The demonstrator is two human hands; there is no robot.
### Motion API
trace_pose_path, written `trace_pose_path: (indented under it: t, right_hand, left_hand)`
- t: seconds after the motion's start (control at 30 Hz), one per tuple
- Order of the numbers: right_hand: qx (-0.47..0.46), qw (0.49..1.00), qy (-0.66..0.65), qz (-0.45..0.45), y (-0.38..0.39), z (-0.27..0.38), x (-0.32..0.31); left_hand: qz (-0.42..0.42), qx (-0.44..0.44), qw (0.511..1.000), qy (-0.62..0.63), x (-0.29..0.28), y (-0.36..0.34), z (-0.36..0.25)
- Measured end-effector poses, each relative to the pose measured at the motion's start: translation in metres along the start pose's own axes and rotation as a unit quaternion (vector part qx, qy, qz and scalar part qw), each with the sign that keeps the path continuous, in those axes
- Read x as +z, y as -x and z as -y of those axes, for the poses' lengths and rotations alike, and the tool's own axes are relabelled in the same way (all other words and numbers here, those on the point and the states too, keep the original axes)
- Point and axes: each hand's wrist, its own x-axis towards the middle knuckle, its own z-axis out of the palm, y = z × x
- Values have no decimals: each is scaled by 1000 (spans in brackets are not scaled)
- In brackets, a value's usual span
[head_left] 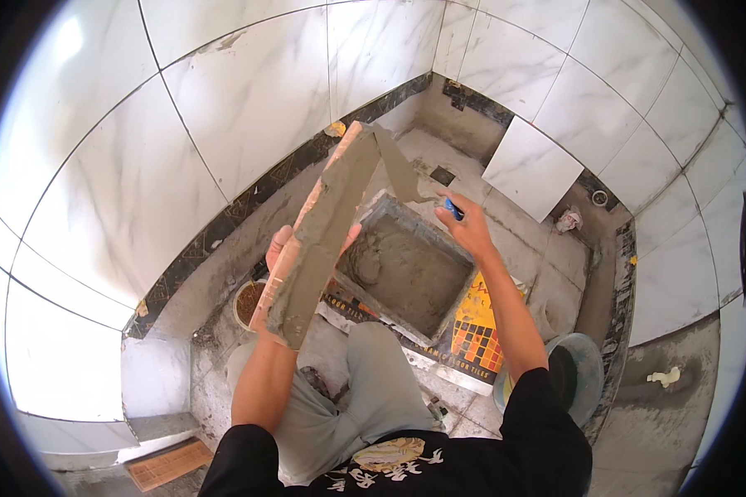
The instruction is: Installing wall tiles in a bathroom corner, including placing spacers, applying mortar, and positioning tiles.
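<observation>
My left hand [278,246] is wrapped round a long narrow tile strip [326,228] and holds it up at a slant. Grey mortar coats the strip's upward side, and its reddish edge shows on the left. In my right hand [467,222] is the blue handle of a trowel [398,166]. The grey, mortar-smeared blade reaches up to the strip's far end and appears to touch it. Below both hands lies a rectangular tub [449,319] filled with wet mortar [410,269].
The tub rests on printed tile cartons [477,331]. A bucket of water [584,373] stands right, a small tub of brown material [247,305] left. Marbled white tiles [249,99] line the walls above a dark border [257,186]. A loose white tile [533,168] leans at the back; a floor drain [442,176] is nearby.
</observation>
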Motion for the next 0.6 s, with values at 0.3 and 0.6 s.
trace_pose_path:
  t: [0.3,0.6]
  right_hand:
    - [179,935,274,137,139,-170,70]
    - [110,885,335,305,214,-198,134]
  left_hand:
    - [19,45,997,-57,49,55,-32]
    - [1,212,975,-61,100,171,-47]
